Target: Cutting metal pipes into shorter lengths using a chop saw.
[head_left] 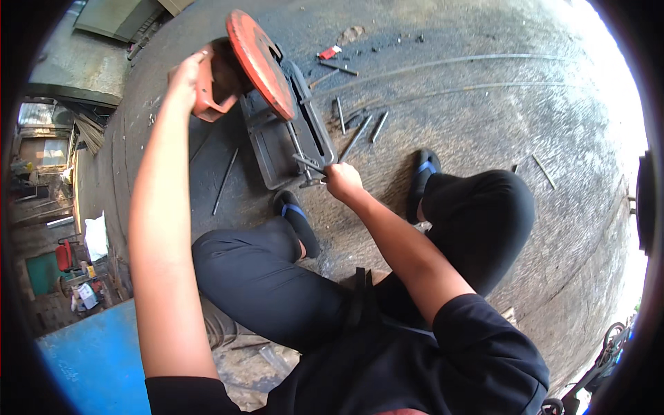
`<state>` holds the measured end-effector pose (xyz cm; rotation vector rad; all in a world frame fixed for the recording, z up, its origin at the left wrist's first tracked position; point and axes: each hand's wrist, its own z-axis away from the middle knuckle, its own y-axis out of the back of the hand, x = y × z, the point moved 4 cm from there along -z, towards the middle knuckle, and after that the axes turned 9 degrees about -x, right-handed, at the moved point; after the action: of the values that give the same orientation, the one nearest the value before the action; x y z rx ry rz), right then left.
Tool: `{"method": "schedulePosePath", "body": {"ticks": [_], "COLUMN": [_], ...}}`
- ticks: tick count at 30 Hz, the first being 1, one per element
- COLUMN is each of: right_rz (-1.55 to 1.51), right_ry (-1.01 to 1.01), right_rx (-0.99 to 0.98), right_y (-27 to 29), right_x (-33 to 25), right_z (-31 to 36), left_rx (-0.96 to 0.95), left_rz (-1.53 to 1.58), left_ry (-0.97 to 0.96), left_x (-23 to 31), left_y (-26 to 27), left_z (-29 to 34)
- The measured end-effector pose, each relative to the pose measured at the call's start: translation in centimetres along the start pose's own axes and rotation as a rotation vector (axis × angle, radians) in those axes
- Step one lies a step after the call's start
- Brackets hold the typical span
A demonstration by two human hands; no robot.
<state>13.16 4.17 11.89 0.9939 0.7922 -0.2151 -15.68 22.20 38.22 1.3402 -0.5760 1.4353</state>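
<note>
A cut-off saw with a grey metal base and a round orange blade guard stands on the ground before me. Its head is raised and tilted over the base. My left hand is closed round the orange handle housing at the saw's left; some of its fingers are hidden. At the near right end of the base, my right hand is closed on a short dark metal rod, which points left across the clamp screw. A small crank sits just below that rod.
Several cut metal rods lie right of the saw, and a longer rod lies left. A small red packet lies beyond. Long thin bars stretch across the floor. A blue panel is at lower left. My feet flank the saw's near end.
</note>
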Motion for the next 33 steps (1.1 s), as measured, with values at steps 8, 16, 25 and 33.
{"method": "schedulePosePath", "body": {"ticks": [8, 16, 25, 33], "right_rz": [-0.350, -0.884, -1.026, -1.022], "right_ry": [-0.054, 0.188, 0.392, 0.477], "right_rx": [0.183, 0.171, 0.250, 0.232], "right_y": [13.4, 26.5, 29.0, 29.8], "right_x": [0.7, -7.4, -14.3, -15.3], "right_z": [1.9, 4.4, 8.3, 8.2], "left_rx": [0.239, -0.307, -0.367, -0.336], "left_rz": [0.057, 0.389, 0.272, 0.280], "left_ry": [-0.497, -0.574, -0.614, -0.656], "left_x": [1.5, 0.3, 1.6, 3.4], "left_y": [-5.5, -12.2, -14.9, -14.7], "left_z": [13.5, 23.1, 24.5, 24.9]}}
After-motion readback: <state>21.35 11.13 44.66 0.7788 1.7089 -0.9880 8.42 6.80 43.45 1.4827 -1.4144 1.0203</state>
